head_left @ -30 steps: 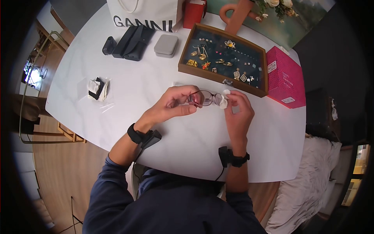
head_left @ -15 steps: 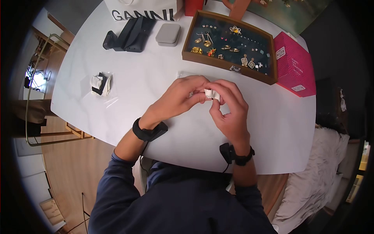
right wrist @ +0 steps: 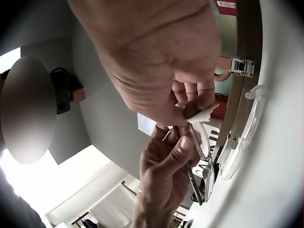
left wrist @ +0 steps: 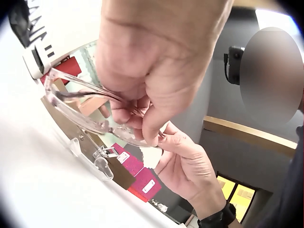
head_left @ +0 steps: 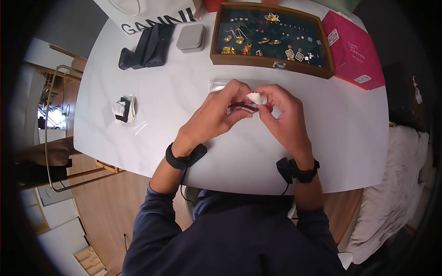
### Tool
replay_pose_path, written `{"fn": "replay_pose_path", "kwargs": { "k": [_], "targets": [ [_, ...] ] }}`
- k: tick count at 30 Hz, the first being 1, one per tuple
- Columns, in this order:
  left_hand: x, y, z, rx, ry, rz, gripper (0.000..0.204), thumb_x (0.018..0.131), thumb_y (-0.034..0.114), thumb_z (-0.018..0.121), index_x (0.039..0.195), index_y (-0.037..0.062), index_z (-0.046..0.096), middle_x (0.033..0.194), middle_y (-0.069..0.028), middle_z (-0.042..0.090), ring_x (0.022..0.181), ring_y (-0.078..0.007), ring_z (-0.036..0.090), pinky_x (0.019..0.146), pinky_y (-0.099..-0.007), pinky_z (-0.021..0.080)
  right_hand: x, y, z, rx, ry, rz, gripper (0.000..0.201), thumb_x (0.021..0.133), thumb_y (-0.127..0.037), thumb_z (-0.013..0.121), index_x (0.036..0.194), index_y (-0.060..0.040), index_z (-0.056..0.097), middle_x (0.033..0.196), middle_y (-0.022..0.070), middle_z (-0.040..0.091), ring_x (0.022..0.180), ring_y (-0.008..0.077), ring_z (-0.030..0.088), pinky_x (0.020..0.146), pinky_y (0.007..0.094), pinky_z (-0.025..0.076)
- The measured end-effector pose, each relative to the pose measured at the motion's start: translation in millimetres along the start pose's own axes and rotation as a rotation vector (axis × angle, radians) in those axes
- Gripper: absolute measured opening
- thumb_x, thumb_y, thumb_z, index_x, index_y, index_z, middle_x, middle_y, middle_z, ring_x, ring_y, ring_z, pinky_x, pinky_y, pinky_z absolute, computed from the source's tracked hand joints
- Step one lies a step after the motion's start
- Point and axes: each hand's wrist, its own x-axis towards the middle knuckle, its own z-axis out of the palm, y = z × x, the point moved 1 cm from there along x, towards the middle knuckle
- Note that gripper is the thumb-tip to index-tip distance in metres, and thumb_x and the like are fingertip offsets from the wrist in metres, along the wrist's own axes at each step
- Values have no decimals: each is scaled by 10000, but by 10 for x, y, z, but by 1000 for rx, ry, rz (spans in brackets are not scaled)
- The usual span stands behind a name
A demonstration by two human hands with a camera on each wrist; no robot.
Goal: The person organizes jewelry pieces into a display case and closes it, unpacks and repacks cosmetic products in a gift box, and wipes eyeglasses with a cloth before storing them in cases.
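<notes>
Over the white table, both hands meet around a pair of eyeglasses (head_left: 242,107) with a thin, dark reddish frame. The left hand (head_left: 212,114) grips the glasses between thumb and fingers; in the left wrist view the clear lenses and rim (left wrist: 80,113) stick out past its fingers. A crumpled white cloth or tissue (head_left: 256,98) is pinched in the right hand (head_left: 289,120), right at the glasses. From the right wrist, the cloth's ragged edge (right wrist: 203,116) shows beside the frame, and fingers hide part of it.
A glass-topped jewelry case (head_left: 271,60) stands beyond the hands, with a pink box (head_left: 354,50) to its right. A clear plastic piece (head_left: 220,84) lies before it. Further left are a grey case (head_left: 190,37), a black case (head_left: 154,46), a paper bag (head_left: 152,11) and folded cloths (head_left: 125,109).
The hands have drawn together, and the glasses have turned from showing a lens to edge-on. The cloth has moved from the frame's right end to above its middle. The head view has shifted.
</notes>
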Motion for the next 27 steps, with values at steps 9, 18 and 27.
{"fn": "replay_pose_path", "kwargs": {
  "k": [9,18,27],
  "targets": [
    [52,-129,-203,298,327,94,135,838,68,827,953,25,770,985,-62,746,909,-180,583,831,-318,475,46,49,-160,0,124,-98,397,867,113,566,1211,-19,714,1067,79,651,783,127,601,704,259,509],
    [-17,-340,-212,18,521,34,137,1019,154,679,1058,25,655,1010,-36,657,926,-120,556,828,-271,457,17,41,-174,-59,2,88,305,900,118,550,1151,20,693,1035,82,620,769,135,594,689,270,495],
    [-10,-172,-220,308,420,-57,268,1121,231,480,1109,-31,539,1039,-90,630,764,-121,600,695,-254,513,10,236,-190,293,165,160,171,934,55,558,1082,-10,615,988,17,576,784,59,487,707,228,416]
  ]
}}
